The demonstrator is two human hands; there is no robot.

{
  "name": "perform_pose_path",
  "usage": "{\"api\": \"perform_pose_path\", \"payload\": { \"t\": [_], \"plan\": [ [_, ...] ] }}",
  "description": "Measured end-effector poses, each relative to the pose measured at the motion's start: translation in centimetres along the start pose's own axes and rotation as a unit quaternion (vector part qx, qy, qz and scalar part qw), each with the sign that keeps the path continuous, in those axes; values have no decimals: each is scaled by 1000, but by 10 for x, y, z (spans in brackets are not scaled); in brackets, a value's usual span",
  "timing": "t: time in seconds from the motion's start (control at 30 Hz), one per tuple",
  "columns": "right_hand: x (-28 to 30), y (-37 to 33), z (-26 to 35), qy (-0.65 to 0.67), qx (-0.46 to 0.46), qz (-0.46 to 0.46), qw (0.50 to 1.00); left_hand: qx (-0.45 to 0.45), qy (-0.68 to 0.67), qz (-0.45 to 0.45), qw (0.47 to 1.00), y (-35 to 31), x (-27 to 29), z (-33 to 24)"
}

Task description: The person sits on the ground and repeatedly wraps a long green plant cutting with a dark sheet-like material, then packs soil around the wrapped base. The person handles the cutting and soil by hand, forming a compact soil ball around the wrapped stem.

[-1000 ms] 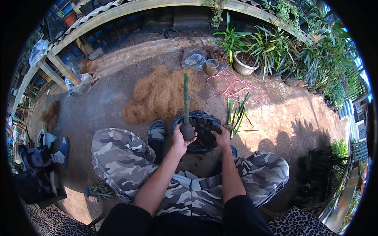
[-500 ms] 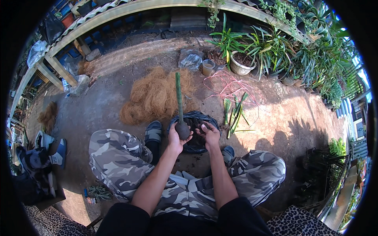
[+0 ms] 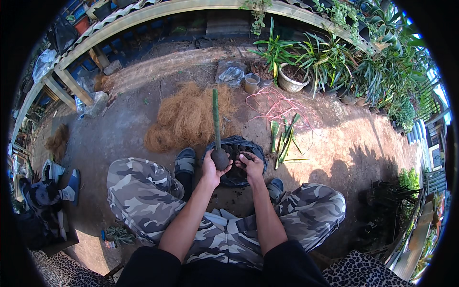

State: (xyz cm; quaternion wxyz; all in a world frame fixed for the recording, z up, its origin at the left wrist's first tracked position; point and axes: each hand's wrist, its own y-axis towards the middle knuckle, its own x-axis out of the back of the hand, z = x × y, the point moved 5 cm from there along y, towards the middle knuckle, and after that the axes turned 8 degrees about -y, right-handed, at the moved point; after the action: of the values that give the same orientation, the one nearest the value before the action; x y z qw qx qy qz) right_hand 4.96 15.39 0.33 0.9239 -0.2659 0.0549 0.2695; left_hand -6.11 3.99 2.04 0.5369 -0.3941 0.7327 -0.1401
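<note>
My left hand (image 3: 211,167) cups a round ball of dark soil (image 3: 220,159) from below and its left side. Out of the top of that ball rises a thick, upright green plant stalk (image 3: 216,117). Just to the right, my right hand (image 3: 252,167) has its fingers curled with dark soil at the fingertips, apart from the ball. Both hands are over a black plastic bag (image 3: 256,149) that is spread open between my feet with loose dark soil inside. My forearms hide part of the near ground.
Beyond the bag lies a heap of brown coir fibre (image 3: 189,112). Pink-red string (image 3: 275,107) and cut green leaves (image 3: 287,141) lie to its right. Farther off stand a plastic cup (image 3: 252,83), a clear plastic bag (image 3: 230,74) and a white-potted plant (image 3: 292,81).
My right hand has tilted slightly, its fingers drawing in toward the soil ball. The left hand, ball and stalk have barely shifted left.
</note>
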Motion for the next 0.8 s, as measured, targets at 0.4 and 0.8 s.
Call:
{"api": "perform_pose_path", "payload": {
  "t": [0.4, 0.8],
  "plan": [
    [-1, 0, -1, -27, 16, -1, 999, 19, -10, 25, 999, 6, 0, 0],
    [-8, 0, 14, 70, 37, 21, 997, 13, -22, 36, 999, 6, -5, -6]
  ]
}}
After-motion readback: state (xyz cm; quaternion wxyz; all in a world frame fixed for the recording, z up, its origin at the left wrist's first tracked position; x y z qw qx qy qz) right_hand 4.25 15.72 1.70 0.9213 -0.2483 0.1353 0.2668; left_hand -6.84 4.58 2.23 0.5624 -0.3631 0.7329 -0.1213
